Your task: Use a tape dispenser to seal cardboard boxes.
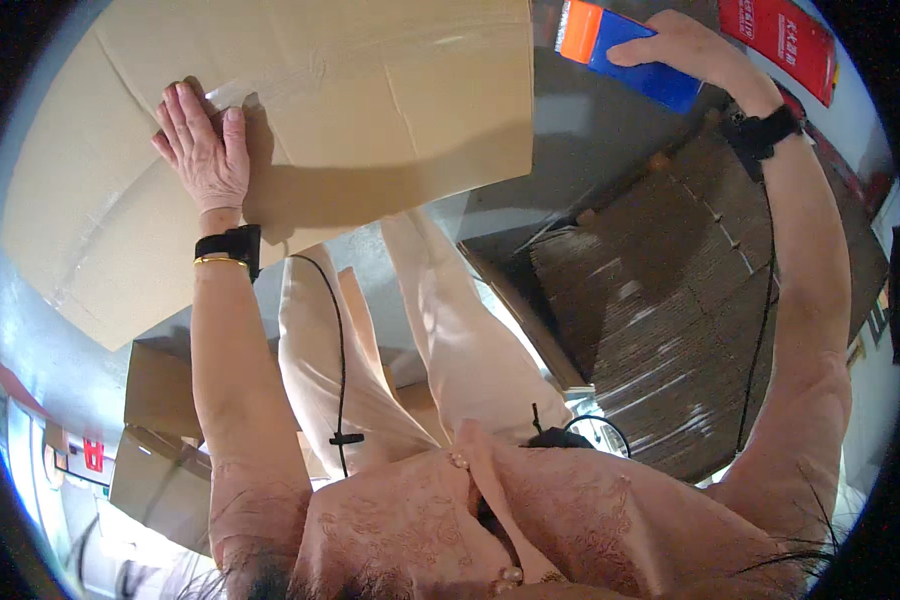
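My left hand (202, 150) lies on a large tan cardboard sheet or box side (400, 90), palm down, with its fingers stretched out. Shiny strips of clear tape show on the cardboard around the fingers. At the upper right my right hand (685, 48) is closed around a blue tool with an orange end, which looks like a tape dispenser (660, 83). The tool is beyond the cardboard's right edge, apart from it. Its underside is hidden, and I cannot see whether tape hangs from it. Black bands circle both my wrists.
Flattened brown cardboard (650, 320) is stacked at the right. Smaller cardboard boxes (160, 470) stand at the lower left. A red fire-equipment box (785, 45) is at the upper right. A black cable (338, 340) hangs before my legs, another along my right arm.
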Tool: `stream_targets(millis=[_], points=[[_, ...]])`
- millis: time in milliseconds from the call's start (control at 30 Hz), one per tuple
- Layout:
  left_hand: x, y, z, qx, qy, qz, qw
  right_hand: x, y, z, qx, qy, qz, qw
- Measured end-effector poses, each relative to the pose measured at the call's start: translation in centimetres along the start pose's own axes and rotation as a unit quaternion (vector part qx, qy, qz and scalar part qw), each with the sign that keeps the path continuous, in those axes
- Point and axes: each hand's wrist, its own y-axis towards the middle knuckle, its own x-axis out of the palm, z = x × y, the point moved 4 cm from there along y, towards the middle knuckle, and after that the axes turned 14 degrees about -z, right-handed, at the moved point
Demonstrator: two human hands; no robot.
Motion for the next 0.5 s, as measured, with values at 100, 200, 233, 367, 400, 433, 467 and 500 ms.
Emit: stream_targets(millis=[100,200,233,367,400,433,467,500], points=[[-0.2,-0.2,-0.3,-0.001,0.003,0.001,1.000,-0.7,-2.4,-2.8,0.105,0.028,-0.123,0.986],[0.1,-0.2,0.2,-0.005,-0.007,-0.006,1.000,-0.3,-1.7,-2.2,0.131,-0.052,-0.033,0.989],[0.3,-0.2,0.3,-0.006,-0.010,-0.002,1.000,0.0,-1.5,-2.3,0.074,-0.067,0.014,0.995],[0.5,-0.1,0.2,-0.001,0.008,-0.010,1.000,0.2,0.1,-2.7,0.042,-0.018,-0.008,0.999],[0.2,0.0,-0.1,-0.001,0.013,-0.009,1.000,0.3,1.0,-2.8,0.037,-0.018,-0.008,0.999],[0.0,0.1,-0.1,-0.002,0.012,-0.007,1.000,0.4,1.9,-2.3,0.066,-0.025,-0.027,0.997],[-0.2,0.4,0.0,-0.001,0.014,-0.009,1.000,0.6,2.6,-1.8,0.094,-0.031,-0.046,0.994],[-0.3,0.3,0.1,-0.001,0.016,-0.011,1.000,0.7,3.0,-1.7,0.093,-0.031,-0.045,0.994]])
